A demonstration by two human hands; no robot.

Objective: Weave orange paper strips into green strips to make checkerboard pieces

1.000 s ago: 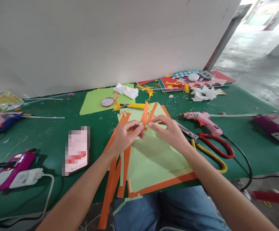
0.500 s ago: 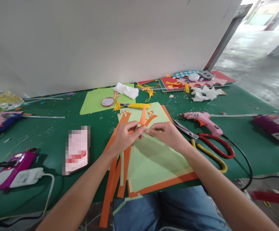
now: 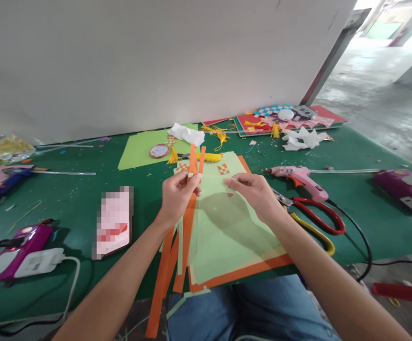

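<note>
on the light-green paper (image 3: 230, 248), checkered weaves (image 3: 223, 169) look done; above it, your left hand (image 3: 176, 195) pinches loose-ended orange strips (image 3: 193, 161), your right hand (image 3: 254, 190) a green strip (image 3: 213, 179).

Pale wall (image 3: 156, 61) behind green table (image 3: 362, 203)

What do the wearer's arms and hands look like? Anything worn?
Left grip and right grip: bare human hands, no gloves or rings visible. Left forearm and right forearm: tapering to bare wrists, sleeveless in view, no watch or bracelet.
</note>
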